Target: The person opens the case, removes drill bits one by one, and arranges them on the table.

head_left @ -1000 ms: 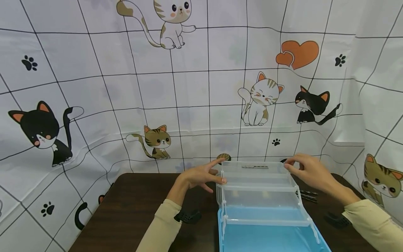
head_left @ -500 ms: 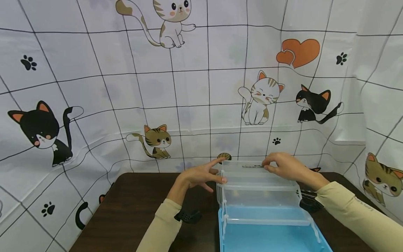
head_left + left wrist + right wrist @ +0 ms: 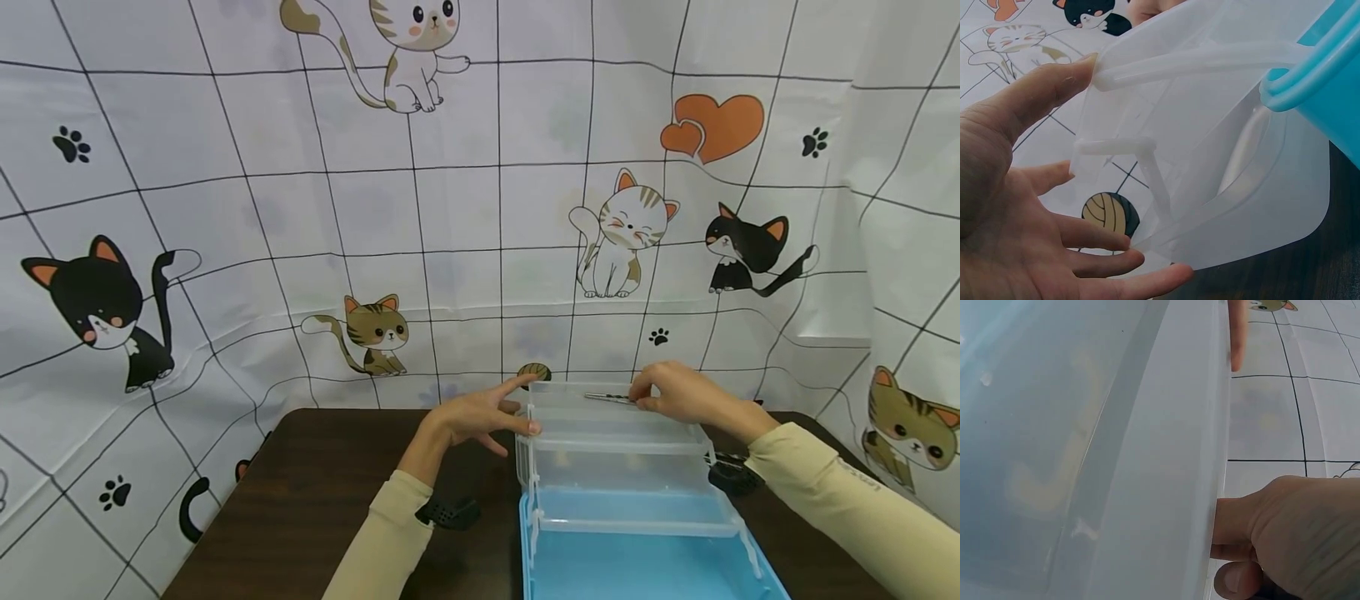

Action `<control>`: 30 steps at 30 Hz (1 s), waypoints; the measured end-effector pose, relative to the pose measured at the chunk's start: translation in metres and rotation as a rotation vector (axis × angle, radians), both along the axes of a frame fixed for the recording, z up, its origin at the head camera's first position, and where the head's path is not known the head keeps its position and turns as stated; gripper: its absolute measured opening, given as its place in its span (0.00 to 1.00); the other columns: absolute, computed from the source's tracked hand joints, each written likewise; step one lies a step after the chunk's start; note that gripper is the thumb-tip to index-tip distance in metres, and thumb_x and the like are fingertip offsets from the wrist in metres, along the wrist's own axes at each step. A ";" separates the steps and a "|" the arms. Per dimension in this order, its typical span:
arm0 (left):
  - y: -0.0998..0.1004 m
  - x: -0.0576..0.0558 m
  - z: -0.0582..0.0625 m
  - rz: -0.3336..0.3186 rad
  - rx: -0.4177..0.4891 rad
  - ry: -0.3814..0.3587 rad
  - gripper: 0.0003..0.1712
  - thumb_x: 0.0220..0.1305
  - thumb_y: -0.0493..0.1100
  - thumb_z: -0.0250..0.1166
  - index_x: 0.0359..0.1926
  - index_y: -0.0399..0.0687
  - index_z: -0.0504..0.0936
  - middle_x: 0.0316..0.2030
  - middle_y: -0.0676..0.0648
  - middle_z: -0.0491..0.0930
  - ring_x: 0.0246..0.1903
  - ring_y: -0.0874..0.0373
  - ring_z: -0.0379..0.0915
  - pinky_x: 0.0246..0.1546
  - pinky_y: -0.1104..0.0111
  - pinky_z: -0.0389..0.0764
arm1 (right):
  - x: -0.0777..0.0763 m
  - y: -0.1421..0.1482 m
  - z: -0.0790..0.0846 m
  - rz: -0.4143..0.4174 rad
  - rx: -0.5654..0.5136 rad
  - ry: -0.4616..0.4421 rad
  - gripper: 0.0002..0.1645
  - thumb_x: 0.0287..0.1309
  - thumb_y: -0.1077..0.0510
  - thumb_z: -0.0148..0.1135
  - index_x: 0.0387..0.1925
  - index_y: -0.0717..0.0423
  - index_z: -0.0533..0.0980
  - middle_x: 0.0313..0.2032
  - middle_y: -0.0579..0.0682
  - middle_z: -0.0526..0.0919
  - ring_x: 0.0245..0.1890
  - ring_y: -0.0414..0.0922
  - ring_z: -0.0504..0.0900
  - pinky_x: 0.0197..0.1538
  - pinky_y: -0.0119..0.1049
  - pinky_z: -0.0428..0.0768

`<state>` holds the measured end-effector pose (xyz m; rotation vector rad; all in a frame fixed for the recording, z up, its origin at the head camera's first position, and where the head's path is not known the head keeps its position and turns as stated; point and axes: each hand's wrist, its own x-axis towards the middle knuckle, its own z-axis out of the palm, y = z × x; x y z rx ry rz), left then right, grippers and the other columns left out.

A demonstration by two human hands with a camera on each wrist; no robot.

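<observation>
A blue storage box [image 3: 637, 567] stands with its clear stepped trays [image 3: 622, 471] unfolded upward behind it. Over the top tray, the fingertips of my right hand [image 3: 678, 393] pinch one end of a thin metal drill bit [image 3: 606, 398], whose other end points left. In the right wrist view, this hand [image 3: 1304, 537] reaches over the tray's edge and the bit is hidden. My left hand [image 3: 476, 419] rests at the top tray's left end. Its fingers are spread, with thumb and index touching the clear plastic, as the left wrist view shows of the hand [image 3: 1016, 187].
The dark wooden table [image 3: 330, 500] extends to the left of the box. A white cloth with printed cats [image 3: 375, 167] hangs behind and at the right. Black wrist cameras [image 3: 453, 512] sit on both wrists.
My right hand has come leftward from the top tray's right corner to the drill bit and pinched it. The bit has shifted slightly right and tilted. My left hand stays put.
</observation>
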<state>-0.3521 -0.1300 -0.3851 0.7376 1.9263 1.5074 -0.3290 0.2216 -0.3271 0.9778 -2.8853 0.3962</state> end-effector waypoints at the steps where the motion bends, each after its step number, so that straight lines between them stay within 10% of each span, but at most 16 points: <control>1: 0.000 0.000 0.000 -0.001 -0.001 0.000 0.55 0.62 0.52 0.76 0.80 0.78 0.51 0.77 0.31 0.45 0.66 0.41 0.67 0.48 0.44 0.82 | -0.001 0.000 0.000 -0.008 0.008 -0.014 0.06 0.61 0.67 0.70 0.40 0.59 0.87 0.39 0.49 0.87 0.41 0.51 0.85 0.41 0.47 0.84; 30: -0.001 0.004 0.001 0.010 -0.001 0.005 0.55 0.63 0.51 0.75 0.81 0.74 0.50 0.77 0.32 0.47 0.66 0.42 0.68 0.48 0.42 0.82 | 0.017 0.045 0.003 -0.010 -0.151 0.215 0.08 0.59 0.72 0.68 0.36 0.58 0.83 0.33 0.45 0.80 0.31 0.38 0.75 0.32 0.38 0.77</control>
